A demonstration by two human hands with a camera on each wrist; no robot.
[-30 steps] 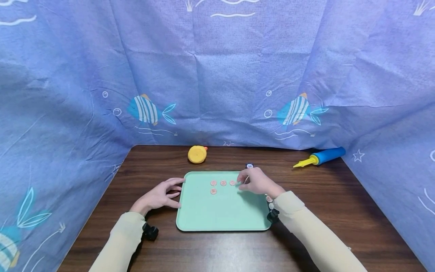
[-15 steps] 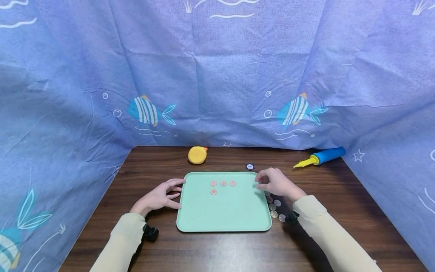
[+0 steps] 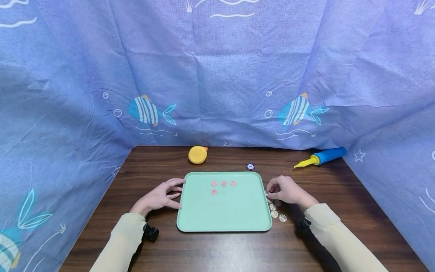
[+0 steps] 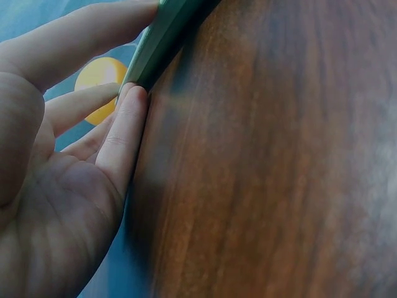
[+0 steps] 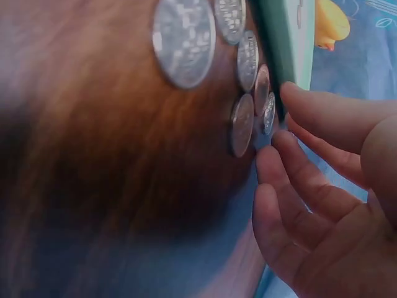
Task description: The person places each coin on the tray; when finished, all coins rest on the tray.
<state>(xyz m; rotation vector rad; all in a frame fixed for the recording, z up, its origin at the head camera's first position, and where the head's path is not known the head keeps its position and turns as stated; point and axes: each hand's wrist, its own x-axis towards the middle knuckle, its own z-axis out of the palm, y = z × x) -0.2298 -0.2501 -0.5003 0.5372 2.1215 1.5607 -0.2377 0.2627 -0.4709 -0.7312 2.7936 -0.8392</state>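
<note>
A pale green tray [image 3: 224, 215] lies on the wooden table. My left hand [image 3: 159, 194] rests its spread fingertips and thumb along the tray's left edge; the left wrist view shows fingers [image 4: 121, 136] against the tray's side [image 4: 152, 59]. Several copper coins [image 3: 223, 183] lie on the tray, three in a row and one below. Beside the tray's right edge, my right hand [image 3: 287, 190] is over loose coins [image 3: 274, 214], thumb and fingers bent and apart. In the right wrist view, its fingertips are close to a silver coin [image 5: 268, 113] and a copper coin [image 5: 262, 90].
Behind the tray lie a dark poker chip [image 3: 250, 166] and a yellow rubber duck [image 3: 198, 155], its base facing me. A blue and yellow hand pump [image 3: 321, 156] lies at the back right. Patterned blue cloth [image 3: 224, 75] hangs around the table.
My right hand has moved right, from above the tray to the coins beside it, uncovering the poker chip. The left hand and the coins on the tray have stayed put.
</note>
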